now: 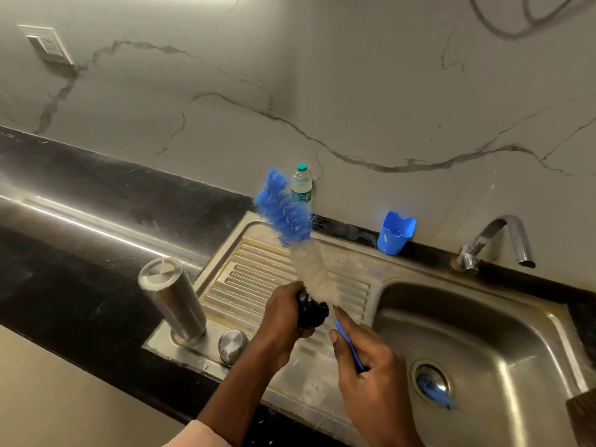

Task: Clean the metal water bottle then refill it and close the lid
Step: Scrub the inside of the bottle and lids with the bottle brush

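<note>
Two hands meet low in the frame's centre. Your right hand (367,366) is curled round the blue handle of the bottle brush (296,233), likely so you can drive its bristles. Your left hand (283,321) grips a small black part (311,312), probably a cap piece, at the foot of the bristles, which slant up and away past it; steadying it over the sink's drainboard (258,285) seems meant to let drips run off. Just left, the metal water bottle (172,298) stands upside down on the sink rim, presumably draining, with a round steel cap (233,346) beside it. Farther, toward the right, the tap (503,243) overhangs the basin (483,350), handy for refilling.
</note>
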